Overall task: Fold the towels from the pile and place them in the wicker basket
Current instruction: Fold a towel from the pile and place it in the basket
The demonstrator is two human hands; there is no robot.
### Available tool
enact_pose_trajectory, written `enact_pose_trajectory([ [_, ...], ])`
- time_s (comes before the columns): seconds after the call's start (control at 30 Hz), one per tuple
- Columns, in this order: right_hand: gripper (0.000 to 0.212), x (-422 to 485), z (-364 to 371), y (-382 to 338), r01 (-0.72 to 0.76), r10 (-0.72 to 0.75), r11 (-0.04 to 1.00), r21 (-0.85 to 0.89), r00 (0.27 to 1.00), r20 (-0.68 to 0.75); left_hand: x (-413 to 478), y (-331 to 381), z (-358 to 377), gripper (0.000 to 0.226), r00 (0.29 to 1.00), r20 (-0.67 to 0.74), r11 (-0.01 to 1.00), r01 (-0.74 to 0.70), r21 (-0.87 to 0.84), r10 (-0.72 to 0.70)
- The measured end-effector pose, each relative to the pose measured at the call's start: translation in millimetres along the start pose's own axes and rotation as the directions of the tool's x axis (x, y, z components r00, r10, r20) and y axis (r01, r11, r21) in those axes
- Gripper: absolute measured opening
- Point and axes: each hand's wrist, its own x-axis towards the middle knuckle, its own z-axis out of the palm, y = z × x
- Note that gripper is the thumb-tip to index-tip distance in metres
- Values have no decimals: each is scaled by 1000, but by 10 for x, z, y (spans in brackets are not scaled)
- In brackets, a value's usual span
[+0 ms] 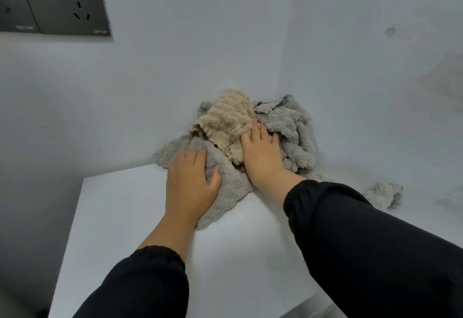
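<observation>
Under my two hands lies the pile of towels (250, 139), heaped on the white table (140, 217) in the corner where the two pale walls meet. My left hand (190, 184) rests palm down on a grey towel (225, 187), fingers curled over its far fold and thumb pressed against the cloth to the right, so it has a loose hold on that towel rather than a tight fist. This grey towel trails back from my left palm toward my wrist and ends in a point on the bare table top. My right hand (261, 159) lies flat and spread on the pile, fingers straight and pointing away from me; it holds nothing, only presses down. Its fingertips touch the edge of a beige towel (229, 122), which sits on top of the heap just left of and beyond them. To the right of that hand and beyond it, more grey towel (290, 127) is bunched up against the wall. Well to the right of my right wrist, apart from the pile, lies a small crumpled grey cloth (383, 195). Both my sleeves (375, 255) are black. Far up and left of my left hand, dark wall sockets (55, 1) are set in the wall.
</observation>
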Motion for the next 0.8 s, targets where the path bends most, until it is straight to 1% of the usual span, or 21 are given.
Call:
enact_pose_trajectory([
  [0.07,57,-64,-3,34,12,-7,990,141,999,-41,-28,5,-15,53,998,62,997,29,-69,-25],
  [0.13,62,-190,-29,92,42,8,955,293,986,-168,-63,5,-29,53,992,126,991,30,-130,-13],
  [0.2,66,-345,-134,147,57,92,881,470,954,-287,-111,-13,-47,61,975,211,981,-30,-194,71],
  [0.23,68,-408,-222,162,52,148,826,561,941,-305,-131,-41,-49,67,958,264,979,-57,-195,108],
  [0.27,71,-462,-331,173,55,196,767,639,928,-315,-158,-54,-68,76,941,318,985,-70,-157,118],
  [0.3,69,-498,-447,168,65,238,707,704,916,-324,-186,-55,-94,83,926,366,993,-58,-98,91],
  [0.33,62,-536,-568,160,88,279,643,761,898,-340,-228,-37,-127,86,922,384,999,-24,-39,37],
  [0.4,40,-573,-783,112,147,360,512,846,858,-367,-298,9,-198,81,941,332,998,67,-11,-59],
  [0.47,22,-632,-945,57,155,444,374,914,836,-324,-339,126,-326,71,971,220,990,112,-88,-91],
  [0.53,13,-701,-1042,16,136,509,251,959,824,-250,-353,286,-453,63,982,146,963,152,-225,-121],
  [0.6,17,-824,-1120,-24,105,525,181,978,830,-187,-343,478,-666,58,989,82,927,142,-346,-121],
  [0.67,12,-938,-1175,-70,81,505,120,989,853,-131,-309,655,-847,55,995,32,896,102,-432,-98],
  [0.73,12,-1075,-1269,-123,55,471,34,998,880,-64,-295,770,-994,55,996,23,865,87,-495,-87],
  [0.77,16,-1126,-1317,-148,30,461,-15,999,887,-20,-300,813,-1045,56,995,31,847,95,-523,-92],
  [0.8,24,-1170,-1359,-166,10,452,-56,998,892,17,-313,853,-1080,56,993,43,823,115,-557,-109],
])
